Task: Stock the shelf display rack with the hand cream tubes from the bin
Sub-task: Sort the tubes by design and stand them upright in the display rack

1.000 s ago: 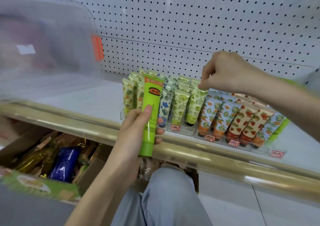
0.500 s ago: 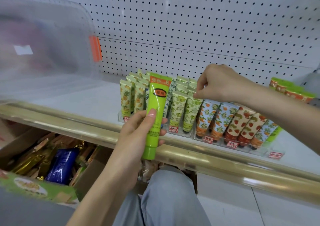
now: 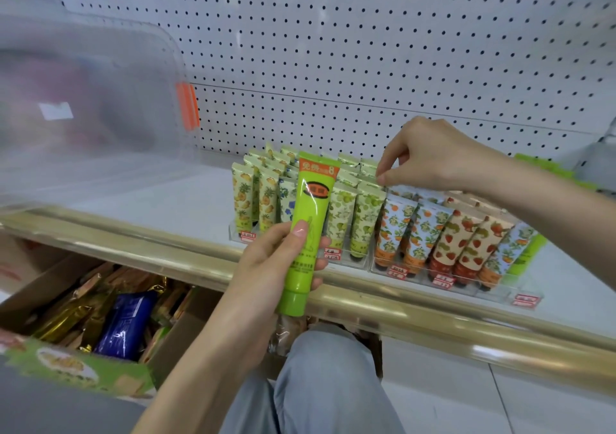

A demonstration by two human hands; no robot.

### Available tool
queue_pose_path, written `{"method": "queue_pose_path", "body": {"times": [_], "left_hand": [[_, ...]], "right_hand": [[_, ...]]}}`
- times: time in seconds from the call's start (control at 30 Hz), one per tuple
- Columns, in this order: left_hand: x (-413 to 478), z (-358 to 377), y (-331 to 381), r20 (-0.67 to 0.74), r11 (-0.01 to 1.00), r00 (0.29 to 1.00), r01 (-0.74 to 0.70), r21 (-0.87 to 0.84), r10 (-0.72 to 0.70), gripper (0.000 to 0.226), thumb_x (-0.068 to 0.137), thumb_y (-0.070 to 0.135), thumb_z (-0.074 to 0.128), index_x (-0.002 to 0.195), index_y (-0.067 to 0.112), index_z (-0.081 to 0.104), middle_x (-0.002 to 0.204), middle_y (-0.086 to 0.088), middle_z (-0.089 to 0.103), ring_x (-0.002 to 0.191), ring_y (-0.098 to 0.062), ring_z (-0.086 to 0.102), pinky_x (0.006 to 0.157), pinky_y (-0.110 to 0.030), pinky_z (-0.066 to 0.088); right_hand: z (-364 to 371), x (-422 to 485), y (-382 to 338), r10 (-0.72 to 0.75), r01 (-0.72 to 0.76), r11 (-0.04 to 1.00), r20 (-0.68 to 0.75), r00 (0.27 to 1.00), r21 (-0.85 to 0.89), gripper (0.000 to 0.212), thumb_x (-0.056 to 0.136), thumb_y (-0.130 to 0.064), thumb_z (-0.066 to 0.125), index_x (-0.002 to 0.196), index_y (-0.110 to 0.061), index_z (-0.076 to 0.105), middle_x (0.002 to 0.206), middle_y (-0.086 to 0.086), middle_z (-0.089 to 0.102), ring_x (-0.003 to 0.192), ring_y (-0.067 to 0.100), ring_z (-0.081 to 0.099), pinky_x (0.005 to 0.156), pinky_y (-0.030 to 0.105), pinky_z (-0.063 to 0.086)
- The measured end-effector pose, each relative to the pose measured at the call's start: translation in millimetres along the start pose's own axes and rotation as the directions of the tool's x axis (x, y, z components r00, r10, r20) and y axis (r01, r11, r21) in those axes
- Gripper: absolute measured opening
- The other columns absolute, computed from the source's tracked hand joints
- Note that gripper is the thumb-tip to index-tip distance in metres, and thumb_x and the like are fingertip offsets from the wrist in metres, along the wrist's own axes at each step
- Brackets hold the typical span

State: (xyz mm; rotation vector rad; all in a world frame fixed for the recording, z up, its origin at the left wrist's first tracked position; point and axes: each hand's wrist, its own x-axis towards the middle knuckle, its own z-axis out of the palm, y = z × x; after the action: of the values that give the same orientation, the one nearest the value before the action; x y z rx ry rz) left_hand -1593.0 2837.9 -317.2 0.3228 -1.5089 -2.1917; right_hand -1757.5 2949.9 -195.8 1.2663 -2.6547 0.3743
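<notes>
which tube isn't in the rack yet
The bright green tube with the orange top band, gripped in the left hand; the patterned tubes all stand in the rack.

One wide-angle camera, worn on the head, looks forward and down, close over both hands. The left hand point(image 3: 273, 267), gripping a green tube point(image 3: 311, 213), sits near frame centre. The right hand point(image 3: 430, 157), pinching a lime-print tube point(image 3: 366, 217), lies toward the right edge. Beyond the fingertips stand the display rack point(image 3: 480, 288) and pegboard point(image 3: 333, 50); beneath the left fingers, a knee point(image 3: 320, 383).
</notes>
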Motion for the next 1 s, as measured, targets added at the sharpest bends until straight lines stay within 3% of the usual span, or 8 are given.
{"method": "queue_pose_path", "body": {"times": [0.17,0.27,0.37,0.57,0.7,0.77,0.87,1.0], "left_hand": [[0,21,4,0.119,0.999,0.992,-0.037,-0.010,0.037,0.036,0.067,0.043,0.066,0.095,0.020,0.071,0.095,-0.005,0.075,0.072,-0.011,0.068,0.057,-0.022,0.054],[-3,52,0,0.235,0.999,0.971,-0.039,-0.026,0.043,0.028,0.073,0.039,0.072,0.095,0.022,0.071,0.091,-0.004,0.074,0.072,-0.013,0.068,0.059,-0.023,0.054],[-7,85,-9,0.311,0.999,0.950,-0.026,-0.045,0.038,0.021,0.078,0.036,0.071,0.095,0.023,0.071,0.085,-0.001,0.070,0.074,-0.015,0.068,0.063,-0.023,0.053],[-14,138,-24,0.422,0.999,0.905,-0.029,-0.042,0.044,0.030,0.069,0.035,0.067,0.094,0.019,0.073,0.086,-0.003,0.072,0.077,-0.017,0.070,0.073,-0.030,0.059],[-15,165,-26,0.453,0.945,0.880,-0.258,0.201,0.144,0.020,0.082,0.028,0.065,0.099,0.017,0.067,0.084,0.006,0.072,0.079,0.001,0.066,0.071,-0.014,0.051],[-7,167,-26,0.464,0.734,0.836,-0.508,0.451,0.293,0.029,0.084,0.045,0.063,0.105,0.025,0.065,0.098,0.011,0.071,0.090,0.001,0.064,0.079,-0.018,0.049],[8,160,-18,0.548,0.095,0.721,-0.637,0.765,0.425,0.059,0.085,0.064,0.034,0.130,0.030,0.053,0.129,0.010,0.058,0.118,-0.010,0.052,0.095,-0.027,0.036],[23,158,-18,0.573,-0.158,0.777,-0.552,0.819,0.261,0.074,0.084,0.072,0.016,0.145,0.032,0.031,0.152,0.003,0.035,0.140,-0.017,0.029,0.115,-0.037,0.016]], "right_hand": [[-46,-18,13,-0.020,0.063,0.886,-0.099,0.995,0.460,0.018,0.076,-0.041,0.072,0.081,-0.025,0.076,0.061,-0.013,0.059,0.047,-0.002,0.041,0.043,0.007,0.033],[-57,-41,20,-0.093,0.075,0.882,0.016,0.996,0.466,0.034,0.068,-0.053,0.067,0.079,-0.023,0.076,0.052,-0.018,0.055,0.046,-0.003,0.041,0.046,0.007,0.035],[-67,-63,36,-0.109,0.044,0.892,0.120,0.987,0.449,0.039,0.070,-0.049,0.065,0.067,-0.010,0.069,0.044,-0.013,0.044,0.044,0.000,0.037,0.043,0.008,0.032],[-96,-108,89,-0.017,-0.055,0.896,0.158,0.987,0.441,0.063,0.062,-0.056,0.068,0.084,0.003,0.070,0.065,0.010,0.044,0.061,0.018,0.033,0.056,0.024,0.033],[-100,-134,115,0.043,-0.076,0.882,0.079,0.996,0.465,0.052,0.061,-0.053,0.069,0.080,-0.005,0.074,0.058,0.005,0.043,0.061,0.015,0.035,0.055,0.019,0.032],[-101,-143,125,0.066,-0.078,0.891,0.043,0.997,0.448,0.039,0.064,-0.051,0.068,0.074,-0.015,0.077,0.055,0.000,0.045,0.060,0.012,0.036,0.054,0.020,0.032],[-100,-149,138,0.147,-0.112,0.918,-0.065,0.987,0.381,0.027,0.065,-0.049,0.068,0.068,-0.024,0.077,0.049,-0.006,0.049,0.052,0.007,0.040,0.054,0.026,0.031],[-85,-148,151,0.188,-0.141,0.962,-0.191,0.964,0.234,0.017,0.080,-0.036,0.068,0.073,-0.024,0.077,0.054,-0.005,0.061,0.053,0.010,0.049,0.056,0.026,0.040]]}}
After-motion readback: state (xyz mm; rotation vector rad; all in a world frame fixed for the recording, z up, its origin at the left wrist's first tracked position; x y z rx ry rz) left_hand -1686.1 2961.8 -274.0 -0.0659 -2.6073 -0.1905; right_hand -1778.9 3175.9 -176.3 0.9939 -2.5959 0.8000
